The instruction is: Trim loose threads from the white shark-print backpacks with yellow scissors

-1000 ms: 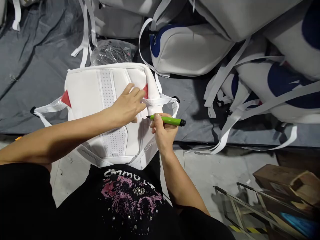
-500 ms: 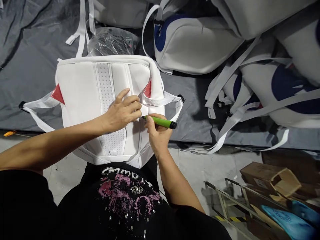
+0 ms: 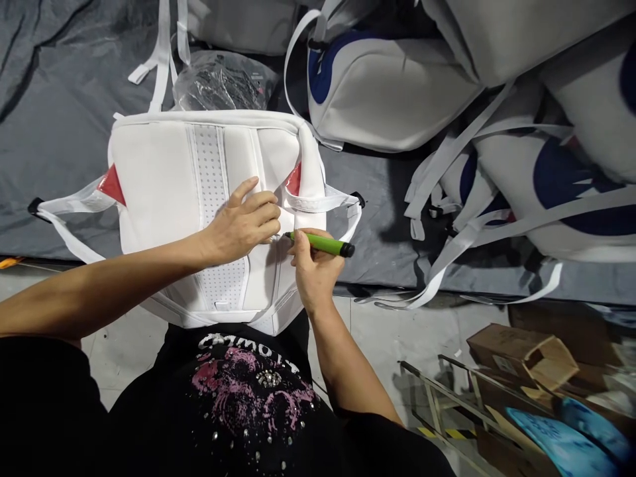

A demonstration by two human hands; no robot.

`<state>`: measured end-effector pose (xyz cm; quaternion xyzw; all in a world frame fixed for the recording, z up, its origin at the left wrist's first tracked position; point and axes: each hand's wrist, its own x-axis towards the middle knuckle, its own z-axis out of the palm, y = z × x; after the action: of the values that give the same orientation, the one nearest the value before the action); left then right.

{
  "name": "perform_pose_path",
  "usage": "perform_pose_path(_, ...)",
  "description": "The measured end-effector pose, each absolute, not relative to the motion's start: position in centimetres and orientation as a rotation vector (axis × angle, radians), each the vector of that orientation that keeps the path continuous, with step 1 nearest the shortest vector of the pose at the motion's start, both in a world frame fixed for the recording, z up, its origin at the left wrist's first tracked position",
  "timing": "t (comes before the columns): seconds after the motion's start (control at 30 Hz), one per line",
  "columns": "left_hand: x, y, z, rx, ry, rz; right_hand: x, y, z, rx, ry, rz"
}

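A white backpack [image 3: 154,159] lies back panel up, reaching from the grey-covered table to my lap, with red triangles at its sides and white straps looping outward. My left hand [image 3: 248,215] rests on its padded back with curled fingers gripping the white fabric, index finger raised slightly apart. My right hand [image 3: 318,265] is closed around a green marker pen [image 3: 322,244] with black ends. The pen's dark tip meets the backpack right beside my left fingertips. Exactly what the tip touches is partly hidden by my fingers.
Several grey-white and blue bags [image 3: 392,93] with loose straps crowd the right and back of the table [image 3: 59,132]. A clear plastic-wrapped bundle [image 3: 223,79] sits behind the backpack. On the floor at right are a cardboard box [image 3: 511,351] and a metal frame [image 3: 437,397].
The view has shifted slightly. Both hands stay in nearly the same place on the backpack, and the marker pen has moved a few pixels to the right.
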<state>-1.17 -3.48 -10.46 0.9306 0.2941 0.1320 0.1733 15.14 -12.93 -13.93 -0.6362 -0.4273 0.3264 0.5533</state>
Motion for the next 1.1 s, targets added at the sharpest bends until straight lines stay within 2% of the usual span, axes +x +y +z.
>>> perform_pose_path(0.4, -1.2, -3.4, -10.8, 2.642, 0.835, 0.408, 15.4, -12.8, -14.1, -1.539, -1.058, 0.756)
perform_pose_path(0.63, -1.2, -3.4, -10.9, 2.61, 0.852, 0.441, 15.4, -11.9, -12.8, -1.524, -1.049, 0.876)
perform_pose_path(1.1, -1.2, -3.5, -10.9, 2.75, 0.847, 0.329, 15.6, -12.2, -12.9, -1.54, -0.978, 0.865)
